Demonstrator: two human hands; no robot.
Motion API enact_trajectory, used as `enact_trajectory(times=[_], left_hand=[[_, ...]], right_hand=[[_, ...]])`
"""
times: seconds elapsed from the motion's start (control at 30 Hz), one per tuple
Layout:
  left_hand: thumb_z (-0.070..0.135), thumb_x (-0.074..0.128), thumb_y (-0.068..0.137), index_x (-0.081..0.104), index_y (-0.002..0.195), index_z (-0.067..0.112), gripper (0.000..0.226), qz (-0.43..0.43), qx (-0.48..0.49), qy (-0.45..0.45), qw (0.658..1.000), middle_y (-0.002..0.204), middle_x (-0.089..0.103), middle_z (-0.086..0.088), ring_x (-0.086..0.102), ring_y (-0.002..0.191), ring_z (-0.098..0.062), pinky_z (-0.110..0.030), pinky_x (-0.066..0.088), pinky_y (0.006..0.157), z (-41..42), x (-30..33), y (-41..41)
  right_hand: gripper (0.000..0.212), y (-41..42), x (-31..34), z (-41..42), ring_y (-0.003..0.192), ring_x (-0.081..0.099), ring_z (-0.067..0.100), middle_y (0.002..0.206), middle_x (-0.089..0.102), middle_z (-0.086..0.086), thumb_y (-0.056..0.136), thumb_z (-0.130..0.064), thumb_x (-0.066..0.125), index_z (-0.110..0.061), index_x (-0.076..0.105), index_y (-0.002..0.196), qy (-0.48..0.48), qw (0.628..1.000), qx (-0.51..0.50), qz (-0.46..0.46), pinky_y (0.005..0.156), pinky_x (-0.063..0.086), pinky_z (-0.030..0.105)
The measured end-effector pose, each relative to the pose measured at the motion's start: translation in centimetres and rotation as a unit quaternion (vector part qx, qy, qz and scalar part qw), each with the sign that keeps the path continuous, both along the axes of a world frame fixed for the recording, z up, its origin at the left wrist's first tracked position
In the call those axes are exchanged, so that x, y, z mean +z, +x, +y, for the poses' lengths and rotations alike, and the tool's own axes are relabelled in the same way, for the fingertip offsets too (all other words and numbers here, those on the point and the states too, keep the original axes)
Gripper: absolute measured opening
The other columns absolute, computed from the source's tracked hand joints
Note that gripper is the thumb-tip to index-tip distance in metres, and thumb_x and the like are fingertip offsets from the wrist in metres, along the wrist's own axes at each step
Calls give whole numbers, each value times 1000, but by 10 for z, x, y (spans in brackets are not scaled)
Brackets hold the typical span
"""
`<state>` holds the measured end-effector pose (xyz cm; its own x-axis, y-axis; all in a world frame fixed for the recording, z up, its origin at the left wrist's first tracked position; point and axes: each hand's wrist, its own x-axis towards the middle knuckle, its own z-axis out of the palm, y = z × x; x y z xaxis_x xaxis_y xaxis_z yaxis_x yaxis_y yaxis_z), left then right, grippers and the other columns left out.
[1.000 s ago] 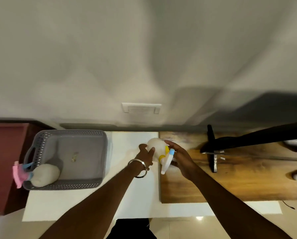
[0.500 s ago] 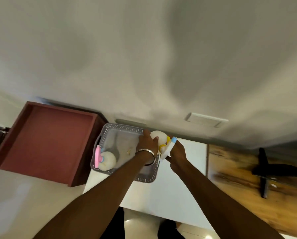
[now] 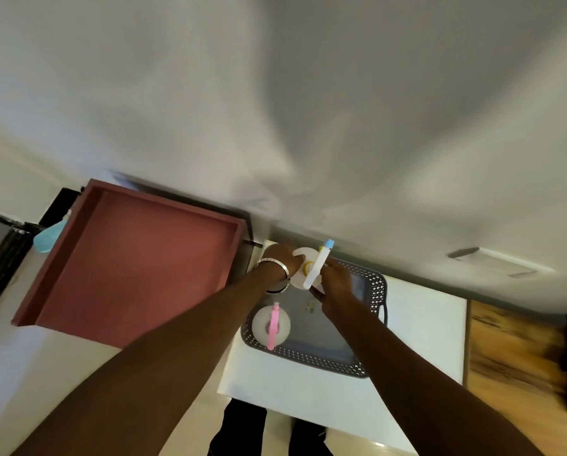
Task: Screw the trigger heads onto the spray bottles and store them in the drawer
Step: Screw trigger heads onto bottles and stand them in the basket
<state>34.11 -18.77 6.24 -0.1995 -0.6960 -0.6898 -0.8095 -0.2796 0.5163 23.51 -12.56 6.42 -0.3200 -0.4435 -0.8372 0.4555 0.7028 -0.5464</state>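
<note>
Bottle point(image 3: 300, 268) gripped by left hand point(image 3: 283, 258), its trigger head point(image 3: 318, 263) pinched by right hand point(image 3: 336, 284), above basket point(image 3: 379, 287). Pink-headed bottle point(image 3: 271, 325) stood inside basket; red drawer point(image 3: 137, 261) open beside basket.

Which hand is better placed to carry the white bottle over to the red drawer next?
Left, probably. The left hand grips the bottle body on the side nearest the red drawer; the right hand holds only the trigger head, farther away.
</note>
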Motion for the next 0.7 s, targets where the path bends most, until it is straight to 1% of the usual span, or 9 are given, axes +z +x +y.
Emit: enact_trajectory(times=[0.07, 0.1, 0.17, 0.3, 0.33, 0.43, 0.47, 0.57, 0.7], left_hand=[[25, 49, 94, 51, 130, 5, 41, 25, 31, 22, 999, 135, 54, -17, 52, 122, -31, -33, 41, 98, 0, -13, 13], [23, 48, 94, 48, 134, 7, 43, 35, 40, 29, 998, 138, 52, -16, 50, 124, -30, -33, 41, 101, 2, -19, 17], [22, 47, 95, 44, 138, 10, 44, 53, 56, 52, 996, 140, 50, -16, 49, 125, -31, -37, 41, 105, 7, -29, 26], [21, 46, 96, 46, 136, 10, 42, 81, 86, 104, 988, 134, 54, -17, 53, 120, -33, -45, 44, 103, 13, -50, 38], [22, 46, 96, 46, 136, 11, 41, 80, 88, 107, 987, 132, 55, -17, 54, 118, -33, -44, 45, 102, 13, -53, 39], [25, 52, 94, 49, 131, 9, 40, 65, 62, 110, 990, 127, 59, -16, 57, 113, -31, -34, 47, 93, 12, -63, 41], [27, 52, 94, 51, 129, 9, 39, 60, 58, 110, 990, 125, 60, -16, 58, 112, -31, -35, 47, 93, 11, -65, 40], [34, 41, 98, 53, 126, 6, 42, 65, 99, 121, 985, 123, 61, -20, 59, 111, -34, -45, 47, 99, 8, -67, 36], [30, 35, 100, 54, 124, 0, 43, 48, 112, 121, 985, 123, 60, -23, 59, 110, -35, -42, 50, 96, 3, -66, 33]], right_hand=[[46, 15, -18, -6, 121, 56, 29, 133, 59, 11, 93, -4, 55, -19, 55, 136, 18, 1000, 5, 3, 96, 52, 43], [47, 20, -26, -6, 120, 57, 30, 134, 58, 11, 93, -4, 54, -19, 55, 137, 24, 1000, 4, 1, 97, 52, 44], [45, 29, -42, -3, 118, 58, 32, 133, 58, 13, 94, -5, 53, -17, 54, 137, 31, 999, 8, 0, 99, 52, 47], [44, 38, -66, -2, 117, 59, 36, 136, 56, 19, 97, -5, 46, -10, 51, 140, 34, 999, 28, 11, 100, 51, 50], [45, 38, -68, -3, 118, 59, 36, 138, 54, 19, 98, -4, 45, -10, 48, 142, 32, 999, 29, 13, 100, 51, 49], [48, 38, -74, -5, 121, 56, 36, 140, 50, 19, 99, -1, 42, -9, 43, 146, 28, 999, 28, 13, 97, 53, 44], [47, 38, -74, -6, 121, 56, 36, 139, 51, 20, 99, 0, 42, -7, 43, 145, 24, 999, 33, 12, 96, 53, 43], [44, 36, -79, -7, 121, 57, 37, 137, 53, 23, 99, -1, 42, -2, 45, 142, 14, 999, 51, 6, 101, 50, 46], [40, 34, -84, -10, 120, 57, 36, 133, 57, 22, 99, -5, 44, -3, 52, 137, 31, 998, 57, 9, 103, 49, 48]])
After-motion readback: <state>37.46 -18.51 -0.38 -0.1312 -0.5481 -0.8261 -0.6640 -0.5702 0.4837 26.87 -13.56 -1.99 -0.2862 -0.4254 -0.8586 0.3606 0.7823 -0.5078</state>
